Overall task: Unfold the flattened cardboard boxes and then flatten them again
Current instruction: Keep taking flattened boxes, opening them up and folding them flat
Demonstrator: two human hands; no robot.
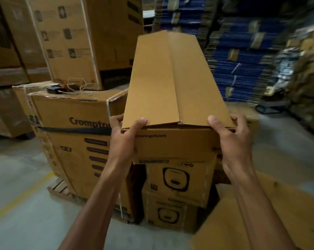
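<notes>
A long cardboard box (174,78) is held up at chest height in a warehouse aisle, its length running away from the viewer. It is opened into a tube shape, with two top flaps folded inward and meeting along a centre seam. The near end panel, printed with a brand name, faces the viewer.

The left hand (125,138) is closed on the near left corner: the thumb is pressed onto the top flap and the fingers are wrapped around the side. The right hand (230,139) is closed on the near right corner in the same way, thumb on top and fingers curled over the edge. Both grips are firm on the box and nothing else is held.

Behind and below the box, strapped cartons (76,134) are stacked on a pallet, with two smaller cartons (176,181) just under the held box. Bundles of blue flattened board (242,60) are seen at the back right, blurred. A flat sheet of cardboard (260,213) lies low on the right.

The box is judged empty and light, stiff along its creases but easily bent across its panels. To flatten it, hold is best taken at opposite corners, so the sides can be pushed along the scored folds.
</notes>
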